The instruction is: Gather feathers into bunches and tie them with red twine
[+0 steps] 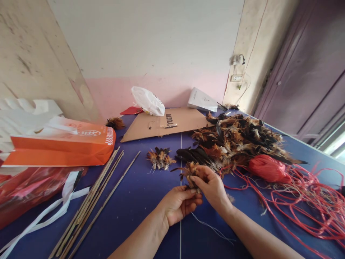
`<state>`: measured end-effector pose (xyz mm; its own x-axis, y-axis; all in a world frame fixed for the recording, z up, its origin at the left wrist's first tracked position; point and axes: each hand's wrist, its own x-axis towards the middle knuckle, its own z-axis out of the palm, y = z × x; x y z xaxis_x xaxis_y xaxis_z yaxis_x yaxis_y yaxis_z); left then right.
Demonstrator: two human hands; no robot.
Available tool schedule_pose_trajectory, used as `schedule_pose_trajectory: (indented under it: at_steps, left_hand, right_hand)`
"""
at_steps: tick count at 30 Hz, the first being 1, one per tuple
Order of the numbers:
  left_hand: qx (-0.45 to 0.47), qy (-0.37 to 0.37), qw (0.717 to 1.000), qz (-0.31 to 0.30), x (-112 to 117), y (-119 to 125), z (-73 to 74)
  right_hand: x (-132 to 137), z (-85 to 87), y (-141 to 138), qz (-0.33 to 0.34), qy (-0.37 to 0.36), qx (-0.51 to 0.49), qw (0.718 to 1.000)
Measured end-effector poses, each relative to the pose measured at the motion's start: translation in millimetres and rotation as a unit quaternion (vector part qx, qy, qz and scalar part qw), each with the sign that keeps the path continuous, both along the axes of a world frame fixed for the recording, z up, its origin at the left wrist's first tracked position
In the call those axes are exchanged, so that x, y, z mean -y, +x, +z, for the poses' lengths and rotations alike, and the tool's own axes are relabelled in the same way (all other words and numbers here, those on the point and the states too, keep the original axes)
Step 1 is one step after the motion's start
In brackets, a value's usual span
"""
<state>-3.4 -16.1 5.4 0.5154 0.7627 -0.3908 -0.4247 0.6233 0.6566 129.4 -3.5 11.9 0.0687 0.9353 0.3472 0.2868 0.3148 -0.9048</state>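
Over the middle of the blue table, my left hand [180, 204] pinches the lower end of a small feather bunch [192, 172]. My right hand [211, 183] holds the same bunch from the right, thumb and fingers closed on its side. The bunch is brown and black, with tips pointing up and left; its base is partly hidden by my fingers. A pale thread [212, 227] trails on the table below my hands. Just beyond and to the left lies another small feather bunch [161, 158]. A large heap of brown and black feathers [239, 138] spreads at the right.
Several thin sticks [94, 201] lie left, beside an orange bag [64, 144] and white straps [54, 212]. A flat cardboard sheet [164, 124] at the back carries a white plastic bag [148, 101], near a white box [202, 100]. Tangled pink twine [302, 201] covers the right side.
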Motion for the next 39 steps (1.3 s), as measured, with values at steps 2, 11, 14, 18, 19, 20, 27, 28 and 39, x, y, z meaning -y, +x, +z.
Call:
schedule_pose_trajectory:
  at_steps: [2, 11, 14, 18, 19, 20, 27, 28, 39]
  left_hand:
    - [0.011, -0.006, 1.000, 0.019, -1.5, -1.2, 0.5]
    - [-0.054, 0.060, 0.989, 0.122, -7.2, -5.0, 3.6]
    - [-0.093, 0.097, 0.982, 0.132, -5.4, -3.8, 3.9]
    - [-0.141, 0.156, 0.968, 0.136, -2.3, -1.8, 4.1]
    - [-0.146, 0.165, 0.966, 0.136, -1.7, -1.4, 4.1]
    - [-0.149, 0.170, 0.965, 0.137, -1.4, -1.0, 4.1]
    - [-0.117, 0.124, 0.977, 0.128, -1.2, 0.1, 4.0]
    - [-0.116, 0.121, 0.977, 0.129, -1.2, 0.1, 4.0]
    - [-0.080, 0.078, 0.975, 0.194, -5.3, -1.9, 2.2]
  right_hand:
    - [-0.8, 0.5, 0.7, 0.030, -0.016, -0.040, 0.999]
    - [-1.4, 6.1, 9.5, 0.133, -0.187, -0.140, 0.963]
    - [0.3, 5.5, 7.3, 0.141, -0.189, -0.127, 0.964]
    - [1.6, 5.1, 4.6, 0.117, -0.161, -0.097, 0.975]
    - [1.3, 4.8, 4.6, 0.115, -0.154, -0.082, 0.978]
    - [0.7, 4.3, 4.8, 0.109, -0.148, -0.067, 0.981]
    - [-1.6, -1.9, 4.0, 0.042, -0.100, 0.016, 0.994]
    - [-1.2, -2.7, 3.2, 0.038, -0.096, 0.016, 0.995]
    - [0.1, -6.0, 1.8, 0.070, -0.110, 0.008, 0.991]
